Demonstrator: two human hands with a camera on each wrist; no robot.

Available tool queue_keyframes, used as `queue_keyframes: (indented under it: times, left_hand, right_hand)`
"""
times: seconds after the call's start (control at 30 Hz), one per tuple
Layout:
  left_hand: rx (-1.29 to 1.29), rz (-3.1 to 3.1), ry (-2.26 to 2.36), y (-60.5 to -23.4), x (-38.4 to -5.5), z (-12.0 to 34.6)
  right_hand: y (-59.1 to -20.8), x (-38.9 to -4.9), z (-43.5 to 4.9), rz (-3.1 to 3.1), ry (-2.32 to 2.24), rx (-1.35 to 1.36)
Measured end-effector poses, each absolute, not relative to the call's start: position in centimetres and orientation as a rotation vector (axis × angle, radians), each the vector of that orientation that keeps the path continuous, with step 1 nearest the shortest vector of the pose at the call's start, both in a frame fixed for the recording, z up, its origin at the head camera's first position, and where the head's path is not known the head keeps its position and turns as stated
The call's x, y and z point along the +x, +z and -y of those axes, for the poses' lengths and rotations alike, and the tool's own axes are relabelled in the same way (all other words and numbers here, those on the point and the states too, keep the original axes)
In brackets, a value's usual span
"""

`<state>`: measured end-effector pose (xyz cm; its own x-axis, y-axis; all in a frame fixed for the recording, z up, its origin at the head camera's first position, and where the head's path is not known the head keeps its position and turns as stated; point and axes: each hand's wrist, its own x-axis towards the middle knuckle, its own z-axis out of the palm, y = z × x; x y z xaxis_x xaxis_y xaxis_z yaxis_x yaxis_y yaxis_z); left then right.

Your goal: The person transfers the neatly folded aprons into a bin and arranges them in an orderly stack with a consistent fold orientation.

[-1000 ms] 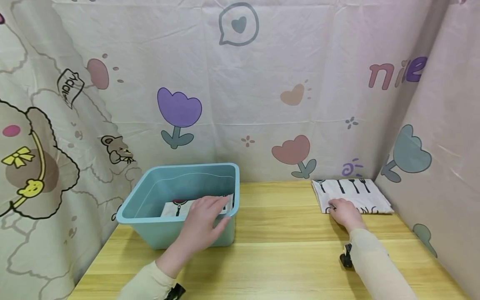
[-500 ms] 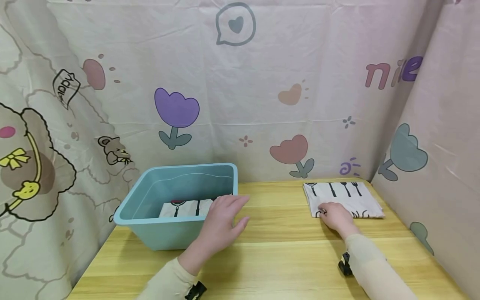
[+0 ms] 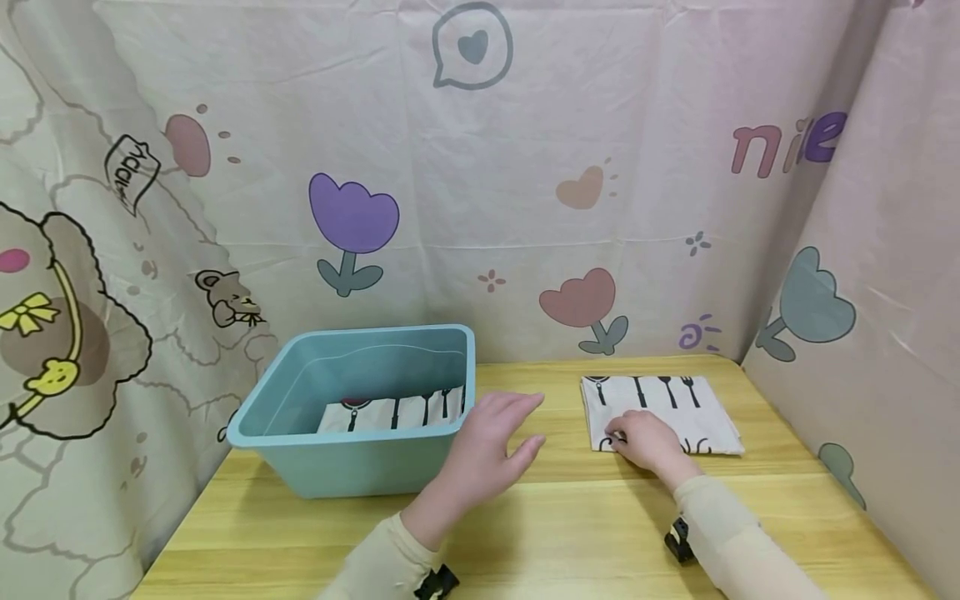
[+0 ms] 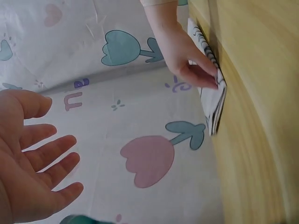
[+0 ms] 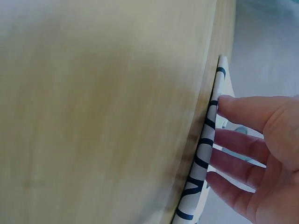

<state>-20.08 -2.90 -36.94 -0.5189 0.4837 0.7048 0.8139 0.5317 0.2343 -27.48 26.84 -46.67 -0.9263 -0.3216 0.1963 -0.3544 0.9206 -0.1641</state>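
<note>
A folded white cloth (image 3: 699,417) printed with black cutlery and lettering lies flat on the table at the right. My right hand (image 3: 647,439) touches its near left part from above. In the right wrist view, the thumb and spread fingers (image 5: 238,142) rest on the cloth's upper face near the folded edge (image 5: 201,151). My left hand (image 3: 489,446) is held in the air just right of a teal plastic bin (image 3: 352,462). It holds nothing, and its fingers (image 4: 51,149) are spread apart. Inside the bin lies another folded white cloth (image 3: 386,414) with the same print.
The wooden table (image 3: 570,533) meets a patterned curtain (image 3: 480,192) at the back, left and right. The bin's front wall and rim hide the lower part of its contents. A bit of red shows behind the cloth in the bin.
The folded cloth has slid left and toward me along with my right hand. My left hand has moved right, from over the bin's front rim to beside the bin.
</note>
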Motion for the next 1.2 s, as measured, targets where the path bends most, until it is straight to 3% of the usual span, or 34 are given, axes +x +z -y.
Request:
queue_keyframes:
  times: [1.2]
  left_hand:
    - [-0.361,2.611,-1.467,-43.8,-24.6,0.2]
  right_hand:
    - [-46.1,-22.6,-19.2,2.695,0.376,1.062]
